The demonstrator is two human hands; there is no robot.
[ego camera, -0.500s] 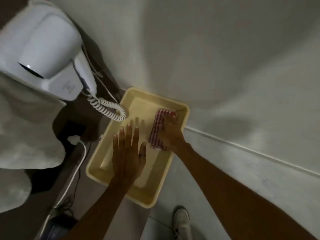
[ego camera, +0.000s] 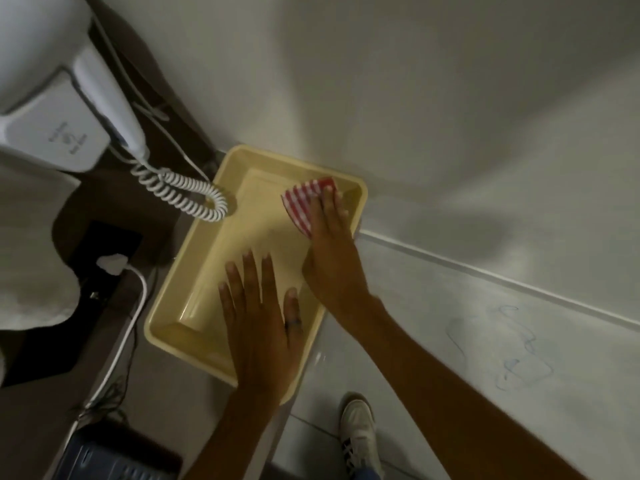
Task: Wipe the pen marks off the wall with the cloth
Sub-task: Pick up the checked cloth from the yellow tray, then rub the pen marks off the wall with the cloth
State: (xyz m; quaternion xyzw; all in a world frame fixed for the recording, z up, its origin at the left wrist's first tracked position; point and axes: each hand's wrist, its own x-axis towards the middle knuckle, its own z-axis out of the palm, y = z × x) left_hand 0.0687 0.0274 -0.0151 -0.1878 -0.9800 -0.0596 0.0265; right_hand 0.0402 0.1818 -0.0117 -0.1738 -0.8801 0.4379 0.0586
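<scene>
A red-and-white striped cloth [ego camera: 301, 202] lies in the far right corner of a yellow plastic tray [ego camera: 166, 306]. My right hand [ego camera: 332, 251] rests on the cloth, fingers laid over it and pressing it against the tray. My left hand [ego camera: 259, 327] is flat and spread over the near part of the tray, holding nothing. Blue pen marks [ego camera: 502, 344] scribble across the lower pale wall panel to the right, below a white ledge.
A white wall-mounted hair dryer [ego camera: 55, 109] with a coiled cord [ego camera: 183, 195] hangs at upper left. A white plug and cable [ego camera: 114, 265] run down the left. My white shoe [ego camera: 360, 431] stands on the tiled floor below.
The view has shifted so the pen marks now show at the right. My right hand has spread the cloth nearer the tray's far corner; my left hand has hardly moved.
</scene>
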